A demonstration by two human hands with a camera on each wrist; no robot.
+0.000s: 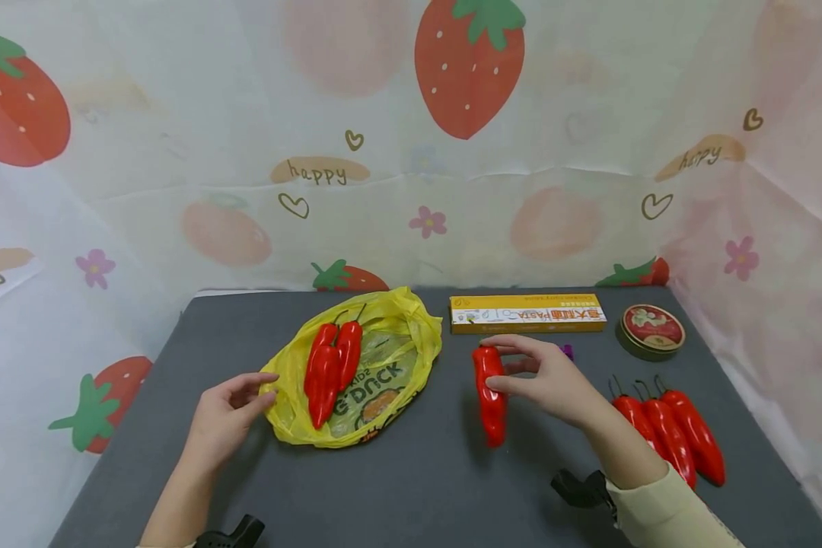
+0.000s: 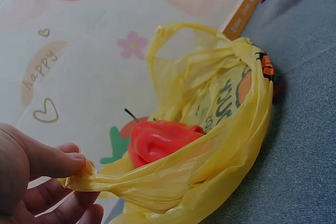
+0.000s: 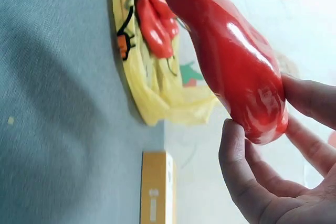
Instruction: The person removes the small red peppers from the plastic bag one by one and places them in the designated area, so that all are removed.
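- Our left hand [image 1: 222, 415] pinches the rim of the yellow bag [image 1: 397, 346] between thumb and fingers, towards the left edge of the counter [image 1: 397, 495]; drawing that thin, crinkly plastic outward should help the mouth stand wide.
- Our right hand [image 1: 544, 380] has its fingers clamped on the red pepper [image 1: 491, 411], above the middle of the counter, tapered end down. The skin is glossy and looks slick, so we probably do best with an even pinch at the thick end and a gentle lowering.
- Three loose peppers [image 1: 673, 441], smooth and thin-stemmed, lie side by side near the right edge.
- Three bagged peppers [image 1: 325, 377] bunch towards our left hand; the bare printed plastic to their right seems the easier landing spot.
- Towards the far right corner sits a squat, round tin [image 1: 651, 332].
- By the far edge lies a long, crisp-edged box [image 1: 527, 315].
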